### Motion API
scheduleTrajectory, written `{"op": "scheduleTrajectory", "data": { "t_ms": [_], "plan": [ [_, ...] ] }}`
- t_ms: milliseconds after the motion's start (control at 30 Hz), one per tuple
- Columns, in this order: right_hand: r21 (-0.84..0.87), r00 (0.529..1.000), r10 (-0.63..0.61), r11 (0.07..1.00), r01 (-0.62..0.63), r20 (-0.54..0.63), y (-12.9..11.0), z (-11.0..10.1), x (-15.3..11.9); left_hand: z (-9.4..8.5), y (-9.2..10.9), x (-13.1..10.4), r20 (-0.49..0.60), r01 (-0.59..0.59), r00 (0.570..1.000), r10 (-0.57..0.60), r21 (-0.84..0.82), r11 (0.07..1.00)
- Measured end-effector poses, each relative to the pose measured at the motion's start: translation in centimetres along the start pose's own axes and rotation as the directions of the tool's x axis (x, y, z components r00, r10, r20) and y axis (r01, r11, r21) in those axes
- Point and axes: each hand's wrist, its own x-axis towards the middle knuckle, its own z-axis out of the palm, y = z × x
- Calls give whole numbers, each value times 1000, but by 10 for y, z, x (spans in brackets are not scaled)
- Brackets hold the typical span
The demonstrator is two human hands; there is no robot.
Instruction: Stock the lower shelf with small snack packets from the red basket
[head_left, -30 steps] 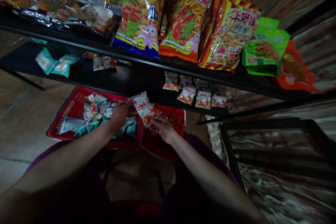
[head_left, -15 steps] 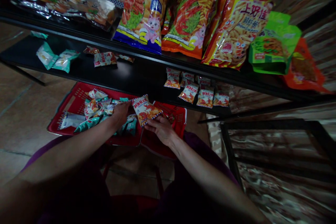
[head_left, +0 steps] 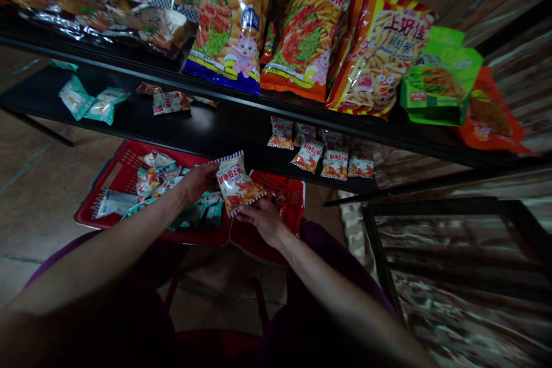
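Observation:
Between my hands is a small white and orange snack packet (head_left: 237,181), its printed front facing up. My left hand (head_left: 198,181) pinches the packet's upper left corner. At its lower right edge, my right hand (head_left: 263,218) grips it with thumb and fingers. Under my hands sits a red plastic basket (head_left: 107,175). In its left part are several teal packets (head_left: 209,210) and white and orange packets (head_left: 150,181), partly hidden by my left forearm. More small packets lie in the right part, mostly covered by my right hand.
Across the lower black shelf (head_left: 207,132) lie teal packets (head_left: 92,100) and a few orange packets (head_left: 171,102) at left. Several small white and orange packets (head_left: 308,152) stand grouped at right. Big snack bags (head_left: 297,34) fill the upper shelf. A dark metal frame (head_left: 431,207) stands at right.
The packet is turned more upright and flatter to view, with my left hand at its upper corner. My right hand sits slightly lower. The camera view has shifted a little.

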Motion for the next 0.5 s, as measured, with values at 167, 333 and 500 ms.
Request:
{"op": "scheduleTrajectory", "data": {
  "t_ms": [167, 333, 500],
  "plan": [
    [-61, 998, 26, 998, -29, -54, 5, -5, 7, -12, 19, -7, 154, -114, 983, 98, 96, 989],
    [-230, 998, 2, 973, 12, 57, 6, -4, 11, -12, 20, -13, 76, -138, 989, 125, 194, 971],
    [-147, 992, -125, 981, 125, 11, -17, -20, 21, -10, 22, -20, 13, -189, 981, 195, 324, 927]
  ]
}}
